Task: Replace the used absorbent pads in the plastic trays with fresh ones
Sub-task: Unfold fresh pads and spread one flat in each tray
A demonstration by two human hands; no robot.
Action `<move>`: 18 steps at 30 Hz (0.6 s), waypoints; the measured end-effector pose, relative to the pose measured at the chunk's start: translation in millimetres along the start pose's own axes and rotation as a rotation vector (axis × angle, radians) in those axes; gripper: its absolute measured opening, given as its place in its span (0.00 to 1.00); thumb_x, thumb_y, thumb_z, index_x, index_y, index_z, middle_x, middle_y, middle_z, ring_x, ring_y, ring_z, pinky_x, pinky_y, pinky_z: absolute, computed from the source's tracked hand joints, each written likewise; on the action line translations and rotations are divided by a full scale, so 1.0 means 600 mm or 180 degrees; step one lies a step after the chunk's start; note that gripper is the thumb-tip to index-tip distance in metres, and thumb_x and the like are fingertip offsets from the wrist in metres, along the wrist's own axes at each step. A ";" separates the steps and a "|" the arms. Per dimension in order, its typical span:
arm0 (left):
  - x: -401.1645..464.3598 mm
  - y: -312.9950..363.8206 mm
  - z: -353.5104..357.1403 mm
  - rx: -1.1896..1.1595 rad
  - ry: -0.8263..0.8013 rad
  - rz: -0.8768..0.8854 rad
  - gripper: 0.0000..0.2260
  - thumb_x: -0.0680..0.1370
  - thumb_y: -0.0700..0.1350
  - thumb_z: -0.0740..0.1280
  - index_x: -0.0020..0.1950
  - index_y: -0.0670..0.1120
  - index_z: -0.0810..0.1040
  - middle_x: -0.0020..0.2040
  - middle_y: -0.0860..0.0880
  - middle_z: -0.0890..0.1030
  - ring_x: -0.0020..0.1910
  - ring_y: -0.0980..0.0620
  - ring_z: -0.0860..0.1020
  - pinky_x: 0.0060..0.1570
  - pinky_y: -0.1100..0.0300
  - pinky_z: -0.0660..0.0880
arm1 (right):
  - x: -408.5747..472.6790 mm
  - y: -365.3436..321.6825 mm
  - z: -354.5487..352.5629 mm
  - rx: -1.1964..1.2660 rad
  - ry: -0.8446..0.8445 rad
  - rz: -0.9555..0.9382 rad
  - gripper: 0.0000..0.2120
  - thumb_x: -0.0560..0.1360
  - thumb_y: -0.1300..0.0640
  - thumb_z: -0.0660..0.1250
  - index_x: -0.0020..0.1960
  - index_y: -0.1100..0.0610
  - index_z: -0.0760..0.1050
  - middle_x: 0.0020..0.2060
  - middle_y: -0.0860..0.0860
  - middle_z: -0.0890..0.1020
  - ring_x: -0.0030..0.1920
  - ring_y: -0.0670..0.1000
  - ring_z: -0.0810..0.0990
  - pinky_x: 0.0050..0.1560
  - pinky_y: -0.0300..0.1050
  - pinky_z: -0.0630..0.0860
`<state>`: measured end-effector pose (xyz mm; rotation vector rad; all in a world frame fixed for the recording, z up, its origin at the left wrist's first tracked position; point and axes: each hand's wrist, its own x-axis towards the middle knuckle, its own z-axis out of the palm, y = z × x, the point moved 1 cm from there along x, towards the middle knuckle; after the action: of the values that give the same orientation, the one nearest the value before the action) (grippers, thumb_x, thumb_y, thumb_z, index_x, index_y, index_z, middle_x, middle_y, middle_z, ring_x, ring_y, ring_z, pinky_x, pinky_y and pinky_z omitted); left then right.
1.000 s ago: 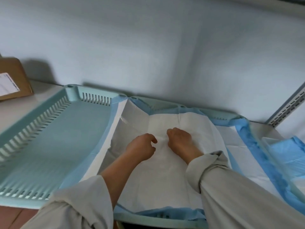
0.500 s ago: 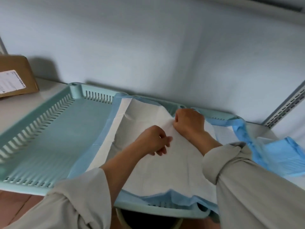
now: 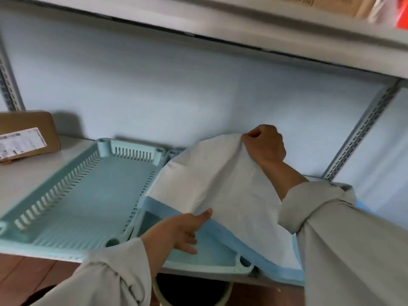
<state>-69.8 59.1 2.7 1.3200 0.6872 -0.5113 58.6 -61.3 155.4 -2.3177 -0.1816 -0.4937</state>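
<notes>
No text can be read anywhere in the view. A white shipping label (image 3: pixel 21 141) stands on the side of the cardboard box (image 3: pixel 28 134) at the left end of the shelf (image 3: pixel 33 171), and it carries rows of dark print and what may be a barcode, all too blurred to make out. On the upper shelf (image 3: pixel 220 23) a second cardboard box (image 3: pixel 326 4) bears a faint line of dark lettering along its lower edge, likewise too smeared to read.
</notes>
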 end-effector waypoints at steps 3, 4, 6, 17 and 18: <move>-0.001 0.009 0.015 -0.1324 0.0013 0.0417 0.37 0.72 0.52 0.72 0.75 0.44 0.59 0.74 0.42 0.64 0.72 0.45 0.65 0.68 0.46 0.65 | -0.001 -0.004 -0.025 0.0634 0.0061 0.0280 0.08 0.69 0.53 0.66 0.46 0.52 0.80 0.45 0.48 0.83 0.48 0.52 0.80 0.50 0.46 0.77; -0.003 0.015 0.023 -0.1556 -0.0034 0.0557 0.34 0.72 0.50 0.72 0.74 0.43 0.61 0.72 0.44 0.67 0.71 0.46 0.67 0.69 0.47 0.63 | -0.003 -0.004 -0.032 0.0771 0.0065 0.0334 0.07 0.69 0.54 0.65 0.45 0.53 0.79 0.44 0.49 0.83 0.47 0.52 0.81 0.50 0.46 0.77; -0.006 0.030 0.030 -0.1822 -0.0148 0.0796 0.24 0.74 0.48 0.70 0.68 0.42 0.70 0.63 0.45 0.75 0.61 0.49 0.73 0.68 0.49 0.65 | -0.007 -0.002 -0.040 0.0902 0.0053 0.0384 0.06 0.70 0.54 0.65 0.44 0.54 0.78 0.43 0.50 0.82 0.45 0.52 0.80 0.48 0.45 0.76; -0.075 0.166 -0.055 -0.0686 0.0631 0.1192 0.08 0.80 0.39 0.63 0.41 0.43 0.70 0.24 0.48 0.75 0.14 0.57 0.70 0.12 0.74 0.59 | -0.016 0.068 -0.037 0.1934 -0.0579 0.1385 0.07 0.79 0.59 0.60 0.45 0.62 0.73 0.45 0.58 0.81 0.31 0.51 0.82 0.37 0.45 0.81; -0.084 0.178 -0.052 -0.1120 0.0467 0.1162 0.04 0.81 0.39 0.61 0.47 0.41 0.71 0.35 0.44 0.80 0.18 0.52 0.76 0.13 0.69 0.67 | -0.015 0.067 -0.029 0.2076 -0.0595 0.1388 0.07 0.79 0.60 0.59 0.44 0.61 0.73 0.46 0.58 0.80 0.35 0.52 0.82 0.41 0.46 0.80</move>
<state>-36.0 107.6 109.8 1.1205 0.6051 0.0045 55.9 -102.1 137.2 -1.6854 0.0716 0.0152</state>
